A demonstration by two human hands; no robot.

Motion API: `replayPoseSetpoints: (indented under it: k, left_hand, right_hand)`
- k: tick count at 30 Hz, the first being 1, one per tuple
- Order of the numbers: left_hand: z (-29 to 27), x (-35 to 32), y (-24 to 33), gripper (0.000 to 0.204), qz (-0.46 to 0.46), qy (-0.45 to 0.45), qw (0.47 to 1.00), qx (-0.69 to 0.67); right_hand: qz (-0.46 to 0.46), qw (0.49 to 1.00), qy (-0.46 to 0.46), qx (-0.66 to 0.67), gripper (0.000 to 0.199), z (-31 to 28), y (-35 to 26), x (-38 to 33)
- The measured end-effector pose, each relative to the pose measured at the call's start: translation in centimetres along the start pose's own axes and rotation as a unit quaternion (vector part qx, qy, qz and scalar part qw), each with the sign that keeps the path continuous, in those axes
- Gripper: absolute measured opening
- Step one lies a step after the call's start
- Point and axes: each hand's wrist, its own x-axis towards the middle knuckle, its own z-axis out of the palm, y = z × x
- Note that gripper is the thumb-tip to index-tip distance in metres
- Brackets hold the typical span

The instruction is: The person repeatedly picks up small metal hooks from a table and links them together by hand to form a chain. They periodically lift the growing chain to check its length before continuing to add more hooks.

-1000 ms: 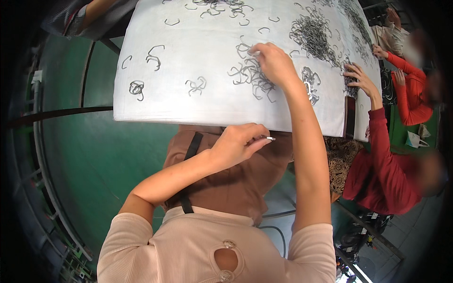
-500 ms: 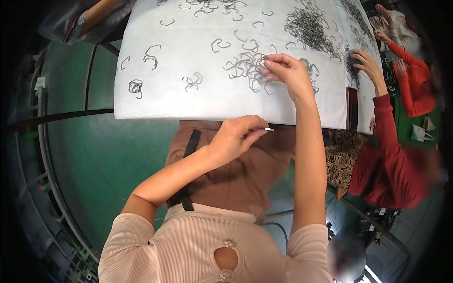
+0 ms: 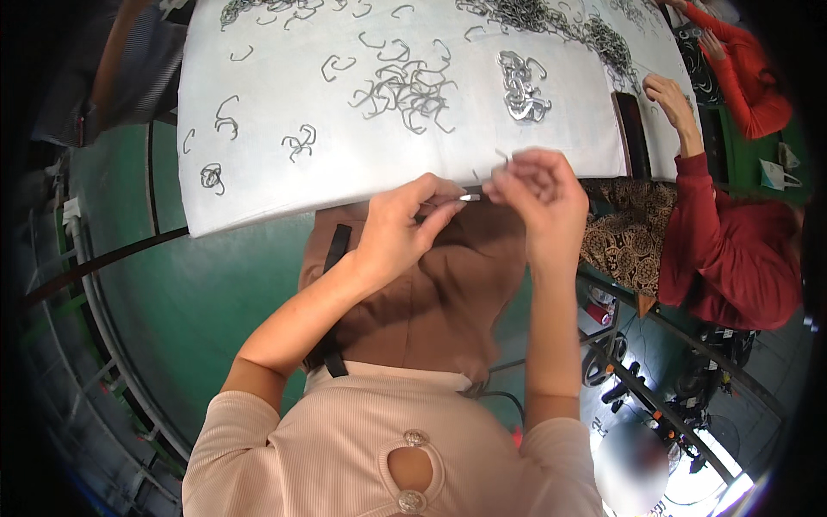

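Observation:
At the near edge of the white-covered table (image 3: 258, 185), my left hand (image 3: 405, 226) is closed in a pinch on a small slim object with a pale shiny tip (image 3: 469, 197); the fingers hide most of it. Close beside it on the right, my right hand (image 3: 544, 196) is slightly blurred, its fingers curled round a thin grey bent piece (image 3: 503, 158) that sticks out past the fingertips. Beyond my hands lies a loose pile of grey C-shaped pieces (image 3: 409, 93). Right of that pile is a tighter, shinier heap of similar pieces (image 3: 522, 90).
Small clusters of bent pieces (image 3: 301, 142) and a rounded tangle (image 3: 211, 177) lie on the left. A large dark pile (image 3: 517, 15) spreads along the far side. To the right are a dark bar (image 3: 631, 133) and a co-worker's hand (image 3: 674, 102) with a maroon sleeve (image 3: 694, 202).
My right hand has come back from the loose pile to beside my left hand, with a bent piece in its fingers. My left hand keeps its pinch. The view has shifted.

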Motion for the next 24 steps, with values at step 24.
replayPoseSetpoints:
  k: [24]
  left_hand:
    - [4.5, 19.4, -4.0, 0.013, 0.261, -0.011, 0.923, 0.282]
  right_hand:
    - [-0.209, 0.967, 0.146, 0.021, 0.018, -0.5, 5.1, -4.1]
